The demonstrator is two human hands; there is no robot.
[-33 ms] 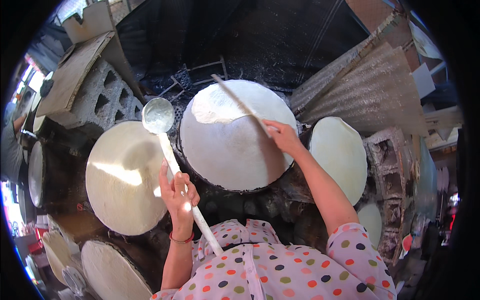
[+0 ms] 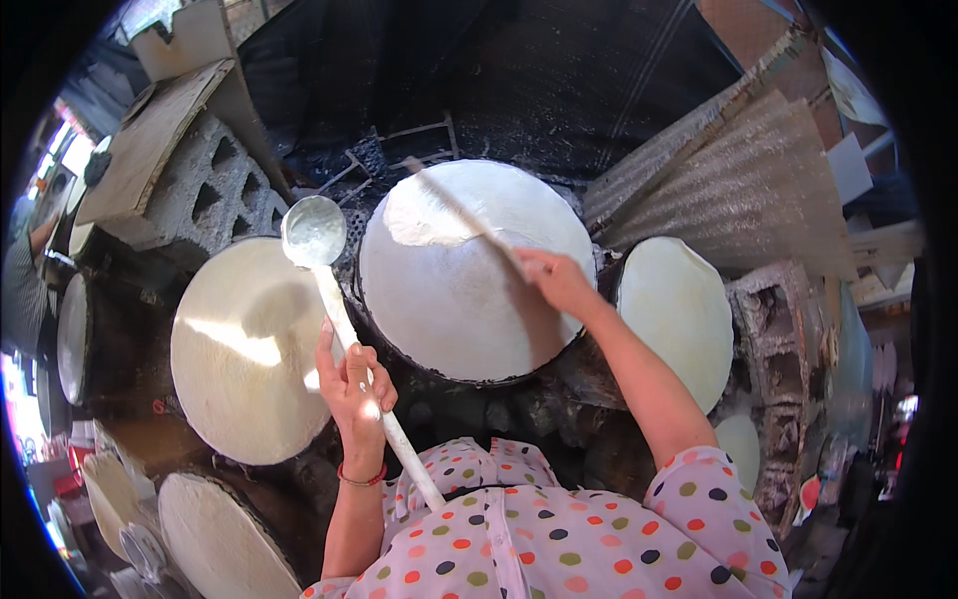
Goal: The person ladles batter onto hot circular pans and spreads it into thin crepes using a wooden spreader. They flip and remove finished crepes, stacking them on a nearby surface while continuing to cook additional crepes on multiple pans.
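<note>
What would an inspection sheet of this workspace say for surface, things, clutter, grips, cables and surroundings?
Surface: central white disc, uneven patch on its far half.
Things: long whitened ladle; thin stick, blurred, over the disc, contact unclear.
Clutter: hollow block with board, at left; pale discs either side.
Grips: left hand closed on the ladle; right hand on the stick's near end.
Cables: nothing seen.
Surroundings: dark sheeting beyond, corrugated sheet at right.

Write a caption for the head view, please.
Left hand holds a ladle; right hand, a stick over a round white surface.
</note>
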